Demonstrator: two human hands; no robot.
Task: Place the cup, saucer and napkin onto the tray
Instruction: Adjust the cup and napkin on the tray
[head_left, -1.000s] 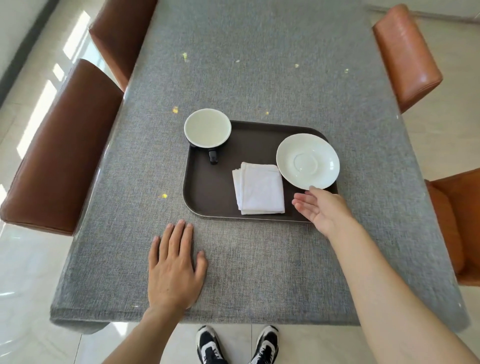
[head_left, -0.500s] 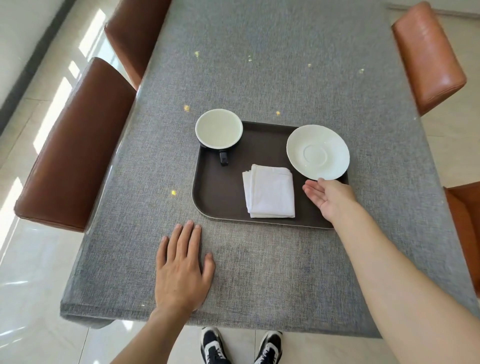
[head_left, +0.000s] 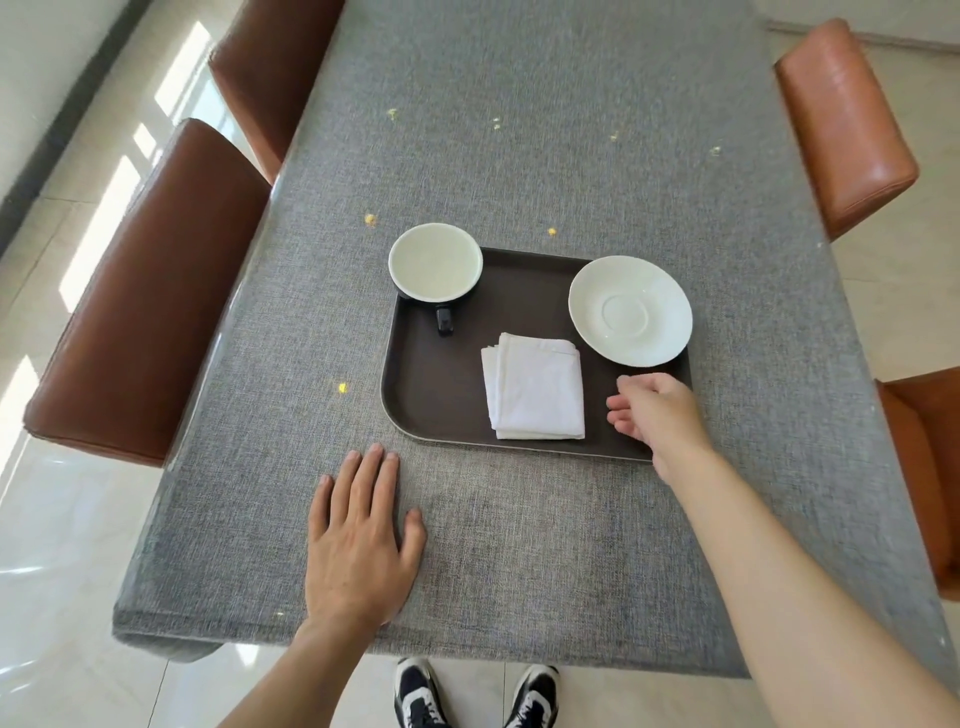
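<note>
bright daylight from left | glare on floor (head_left: 78, 519) | soft shadows | edges bowed | sharp

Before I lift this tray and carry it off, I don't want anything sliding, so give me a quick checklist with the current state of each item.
1. Black cup with white inside on the dark brown tray: ok, upright at the far left corner, close to the rim.
2. White round saucer fully on the tray: cannot tell, it sits at the right edge and may overhang.
3. Folded white napkin on the tray: ok, flat near the middle.
4. Right hand free: ok, open, holding nothing, over the tray's near right corner.
5. Left hand free: ok, flat on the grey tablecloth.
</note>
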